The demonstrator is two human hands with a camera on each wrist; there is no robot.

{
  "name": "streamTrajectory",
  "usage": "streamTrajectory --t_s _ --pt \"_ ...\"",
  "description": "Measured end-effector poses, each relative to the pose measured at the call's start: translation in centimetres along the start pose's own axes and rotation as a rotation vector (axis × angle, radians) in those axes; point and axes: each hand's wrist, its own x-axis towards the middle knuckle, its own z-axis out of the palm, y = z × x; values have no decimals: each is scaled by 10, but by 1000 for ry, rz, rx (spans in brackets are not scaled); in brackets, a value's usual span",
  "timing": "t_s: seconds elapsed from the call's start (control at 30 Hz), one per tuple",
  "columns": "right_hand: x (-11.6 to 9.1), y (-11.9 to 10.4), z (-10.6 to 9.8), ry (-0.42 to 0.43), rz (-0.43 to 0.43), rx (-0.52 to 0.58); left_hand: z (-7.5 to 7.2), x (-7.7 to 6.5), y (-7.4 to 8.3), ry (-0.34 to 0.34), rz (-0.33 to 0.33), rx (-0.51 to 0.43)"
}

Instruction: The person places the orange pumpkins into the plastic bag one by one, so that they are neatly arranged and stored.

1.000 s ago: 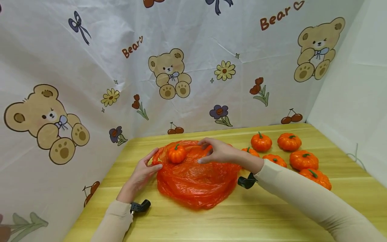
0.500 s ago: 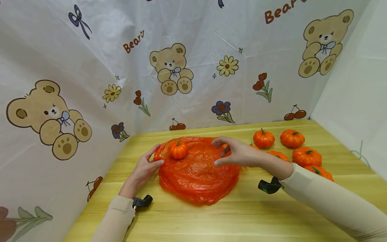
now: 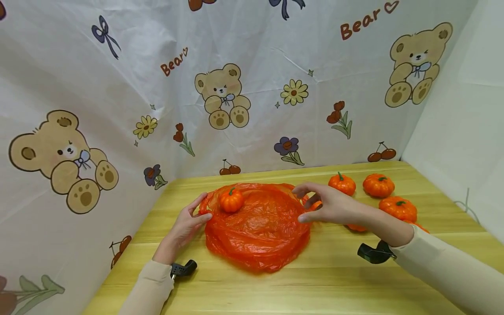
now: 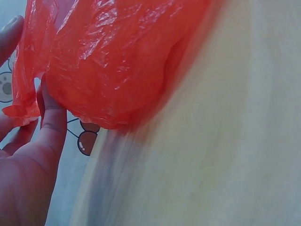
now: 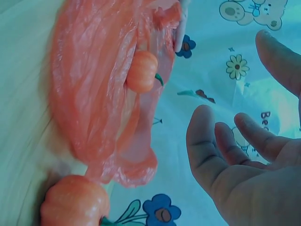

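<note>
A translucent red plastic bag [image 3: 257,240] lies spread on the table, its mouth facing up. On its left inner side sits a small orange pumpkin [image 3: 231,200] with a green stem. My left hand [image 3: 185,226] holds the bag's left edge near a handle, thumb in front and fingers behind; the left wrist view has the fingers [image 4: 52,120] against the red film. Over the bag's right edge hovers my right hand [image 3: 332,204], fingers spread and loosely bent. Nothing lies between those fingers in the right wrist view, where the palm [image 5: 254,193] faces the bag.
Several more pumpkins [image 3: 378,185] stand on the right side of the wooden table [image 3: 252,293], some partly covered by the right arm. A white cloth [image 3: 260,144] printed with bears hangs behind the table and along its left. A white wall [image 3: 453,144] borders the right.
My right hand has moved right, from above the middle of the bag to its right edge, near the other pumpkins. The left hand keeps its place on the bag, and the pumpkin inside stays put.
</note>
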Motion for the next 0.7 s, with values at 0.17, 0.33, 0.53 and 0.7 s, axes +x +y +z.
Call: streamTrajectory --t_s 0.17,0.33,0.53,0.7 --pt "-12 9 -4 14 -4 15 0 0 0 -1 -7 -11" --pt "-23 16 -11 34 -15 3 2 -1 1 -9 2 -23" --pt "-39 26 -23 44 -6 -12 3 0 1 -22 9 -23" --pt "-48 39 -35 27 -11 -19 4 -1 0 -17 6 -41"
